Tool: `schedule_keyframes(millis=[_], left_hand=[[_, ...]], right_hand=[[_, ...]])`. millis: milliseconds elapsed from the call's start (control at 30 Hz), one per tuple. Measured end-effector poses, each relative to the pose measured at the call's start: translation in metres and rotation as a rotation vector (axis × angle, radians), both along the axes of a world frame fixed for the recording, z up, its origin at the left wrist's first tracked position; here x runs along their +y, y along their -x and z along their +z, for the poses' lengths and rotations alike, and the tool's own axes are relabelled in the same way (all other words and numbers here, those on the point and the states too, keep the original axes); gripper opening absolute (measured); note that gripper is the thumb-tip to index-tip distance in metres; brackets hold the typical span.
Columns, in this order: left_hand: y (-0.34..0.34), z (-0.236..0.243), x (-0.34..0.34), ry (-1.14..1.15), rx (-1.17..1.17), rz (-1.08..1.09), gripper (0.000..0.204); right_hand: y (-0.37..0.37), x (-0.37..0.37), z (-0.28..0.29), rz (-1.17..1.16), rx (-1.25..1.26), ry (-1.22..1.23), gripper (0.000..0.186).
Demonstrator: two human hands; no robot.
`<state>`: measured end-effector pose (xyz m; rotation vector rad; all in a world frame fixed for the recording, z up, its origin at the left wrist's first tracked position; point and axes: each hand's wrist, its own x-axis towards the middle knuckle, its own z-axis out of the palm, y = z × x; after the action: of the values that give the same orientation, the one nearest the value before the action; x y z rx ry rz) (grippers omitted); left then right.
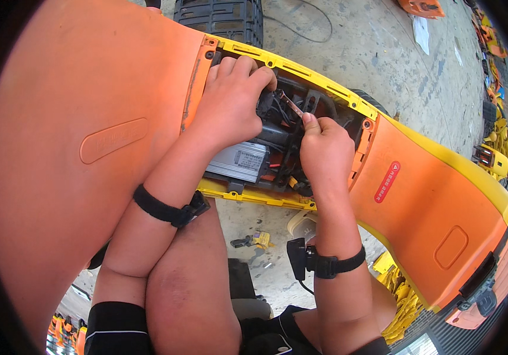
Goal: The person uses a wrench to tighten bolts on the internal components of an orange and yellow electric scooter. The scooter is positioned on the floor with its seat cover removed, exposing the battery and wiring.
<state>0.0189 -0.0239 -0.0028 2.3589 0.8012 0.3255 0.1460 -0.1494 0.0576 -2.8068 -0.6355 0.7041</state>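
A long open bay, edged by a yellow frame [340,90], lies between two orange body panels. My right hand [328,148] is closed round one end of a slim metal wrench [291,105]. The wrench's far end reaches down among black parts and cables, and what it touches there is too small to tell. To the left of it, my left hand [236,97] curls down into the bay with bent fingers. Whatever those fingertips hold is hidden. Below my left hand sits a silver finned metal box [239,161] with a label.
Large orange panels [112,77] flank the bay, the right one [423,195] bearing a red sticker. A black ribbed tyre [221,21] stands beyond the frame. On the concrete floor lie a cable [319,40] and a small yellow-and-black item [260,239]. Yellow parts are piled [402,302] at lower right.
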Motion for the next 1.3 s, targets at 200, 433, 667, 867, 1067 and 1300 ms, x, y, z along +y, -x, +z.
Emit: schedule_keyframes(millis=[200, 433, 667, 867, 1067, 1300], left_hand=[[0.0, -0.003, 0.0, 0.018, -0.03, -0.003, 0.052], [0.0, -0.001, 0.0, 0.017, -0.022, -0.001, 0.051], [0.0, -0.003, -0.001, 0.003, -0.04, 0.001, 0.05], [0.0, 0.0, 0.0, 0.008, -0.025, -0.001, 0.049], [0.001, 0.0, -0.001, 0.019, -0.025, -0.002, 0.049], [0.0, -0.001, 0.0, 0.004, -0.042, -0.003, 0.05]], right_hand=[[-0.016, 0.001, 0.003, 0.093, 0.014, -0.038, 0.041], [-0.043, 0.018, 0.011, 0.238, 0.052, 0.099, 0.041], [-0.019, 0.005, 0.004, 0.105, 0.036, 0.063, 0.041], [0.008, -0.005, -0.004, 0.003, 0.038, 0.016, 0.042], [0.004, -0.012, -0.009, -0.021, 0.133, -0.065, 0.043], [-0.033, -0.005, 0.007, 0.079, 0.15, -0.024, 0.042]])
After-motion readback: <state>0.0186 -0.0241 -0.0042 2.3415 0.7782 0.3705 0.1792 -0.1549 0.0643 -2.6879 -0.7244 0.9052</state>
